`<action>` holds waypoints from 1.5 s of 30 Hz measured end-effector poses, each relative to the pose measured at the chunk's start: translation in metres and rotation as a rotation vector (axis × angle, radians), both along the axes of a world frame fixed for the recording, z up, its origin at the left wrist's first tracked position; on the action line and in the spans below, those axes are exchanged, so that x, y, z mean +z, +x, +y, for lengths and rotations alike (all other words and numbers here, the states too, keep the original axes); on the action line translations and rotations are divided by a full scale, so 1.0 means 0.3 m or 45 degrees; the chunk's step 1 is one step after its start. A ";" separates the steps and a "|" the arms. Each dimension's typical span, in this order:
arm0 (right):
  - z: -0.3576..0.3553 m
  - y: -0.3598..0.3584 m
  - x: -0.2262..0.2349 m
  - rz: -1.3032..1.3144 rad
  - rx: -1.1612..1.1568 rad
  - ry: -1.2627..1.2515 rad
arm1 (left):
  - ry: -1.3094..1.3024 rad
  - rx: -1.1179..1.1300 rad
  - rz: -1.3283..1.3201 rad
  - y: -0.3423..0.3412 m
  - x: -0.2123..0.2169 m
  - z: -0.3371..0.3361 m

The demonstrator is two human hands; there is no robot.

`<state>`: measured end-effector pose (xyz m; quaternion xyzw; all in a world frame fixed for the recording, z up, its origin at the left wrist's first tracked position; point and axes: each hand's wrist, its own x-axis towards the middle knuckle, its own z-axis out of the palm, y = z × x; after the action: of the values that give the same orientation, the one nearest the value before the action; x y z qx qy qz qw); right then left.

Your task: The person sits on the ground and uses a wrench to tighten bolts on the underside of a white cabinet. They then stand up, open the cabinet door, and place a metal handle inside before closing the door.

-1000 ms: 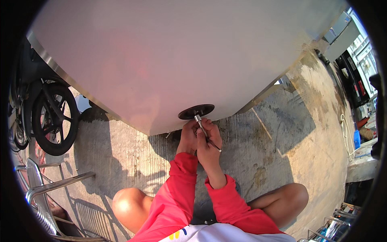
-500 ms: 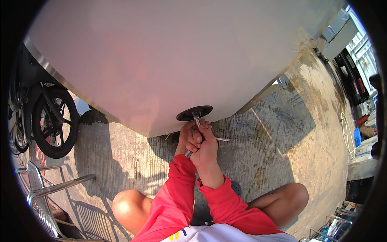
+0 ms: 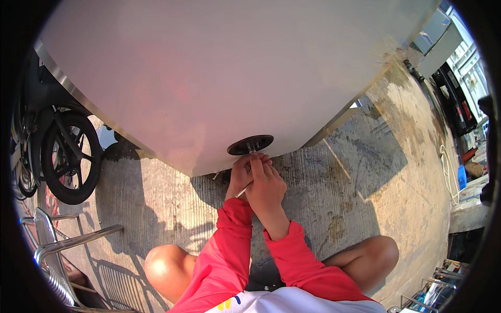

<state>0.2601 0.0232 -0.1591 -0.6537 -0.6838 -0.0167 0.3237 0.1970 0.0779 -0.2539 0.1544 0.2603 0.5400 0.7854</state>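
One dark round disc (image 3: 250, 144) sits on a short stem at the lower edge of the big white panel (image 3: 219, 73), with both hands bunched right below it. The right hand (image 3: 266, 188) is curled shut around the stem, fingertips touching the disc's underside; the left hand (image 3: 238, 177) pinches one thin metal rod (image 3: 241, 191) beside it. Bare ridged concrete (image 3: 355, 177) spreads wide to the right. Leftward, one motorbike wheel (image 3: 73, 159) and one metal chair (image 3: 62, 250) stand well apart.
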 end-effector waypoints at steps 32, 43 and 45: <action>-0.032 0.027 -0.041 0.499 0.032 0.075 | -0.373 -0.042 -0.127 0.006 0.075 0.014; 0.013 -0.027 -0.031 2.458 0.107 -0.268 | -0.221 -0.118 0.123 -0.005 0.011 0.029; 0.023 -0.020 -0.038 2.702 0.228 -0.333 | -0.126 -0.266 -0.225 -0.050 -0.067 0.053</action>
<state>0.2541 0.0301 -0.1707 -0.3111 -0.0951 0.6570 0.6801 0.1821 0.0939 -0.2739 0.0935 0.1992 0.4533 0.8638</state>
